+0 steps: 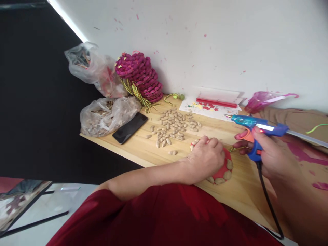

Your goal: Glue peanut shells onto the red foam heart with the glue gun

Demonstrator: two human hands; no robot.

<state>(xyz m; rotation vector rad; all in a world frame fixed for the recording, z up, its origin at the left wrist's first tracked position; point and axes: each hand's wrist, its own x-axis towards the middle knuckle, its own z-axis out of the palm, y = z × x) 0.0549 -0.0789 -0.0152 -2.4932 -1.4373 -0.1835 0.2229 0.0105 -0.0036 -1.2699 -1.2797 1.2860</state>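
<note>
My right hand [271, 147] is wrapped round a blue glue gun [258, 123], whose metal nozzle points left and whose red light is lit. A pale glue stick [307, 137] sticks out of its back, and a black cord hangs from its handle. My left hand [206, 160] rests with curled fingers over a red disc [222, 173] on the table, hiding much of it. Peanuts [227, 175] line the disc's rim. What my left fingertips hold, if anything, is hidden. A thin yellowish string [239, 149] runs from the disc to my right fingers.
Loose peanuts [171, 124] lie mid-table beside a black phone [130, 127]. Plastic bags [110, 116] and stacked magenta discs [139, 75] stand at the left. Star cutouts and red sticks [216, 102] lie on white paper. A pink-stained cup [258, 100] stands by the wall.
</note>
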